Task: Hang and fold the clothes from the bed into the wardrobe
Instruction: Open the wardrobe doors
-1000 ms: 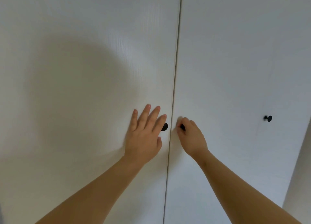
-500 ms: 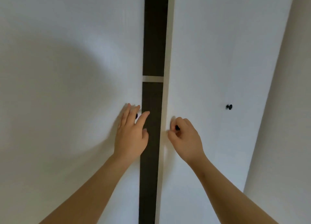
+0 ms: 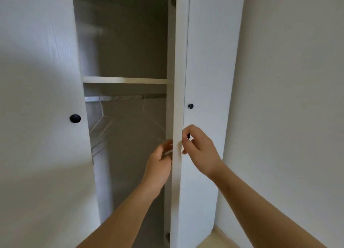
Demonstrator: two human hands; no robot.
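Observation:
The white wardrobe stands open in front of me. Its left door (image 3: pixel 41 117), with a black knob (image 3: pixel 75 118), fills the left side. The right door (image 3: pixel 178 99) is swung out and seen edge-on. My right hand (image 3: pixel 200 151) pinches that door's black knob (image 3: pixel 188 136). My left hand (image 3: pixel 160 160) has its fingers curled against the door's inner edge; they are blurred. Inside are a shelf (image 3: pixel 126 80), a rail (image 3: pixel 128 98) and white wire hangers (image 3: pixel 101 123). No clothes or bed are in view.
Behind the open door is another white door panel (image 3: pixel 212 80) with its own black knob (image 3: pixel 190 106). A plain wall (image 3: pixel 288 99) closes off the right side. A strip of pale floor (image 3: pixel 219 236) shows at the bottom right.
The narrow gap between the doors has widened into a full opening. The right door swung out to edge-on with my right hand on its knob. My left hand left the left door for the right door's edge.

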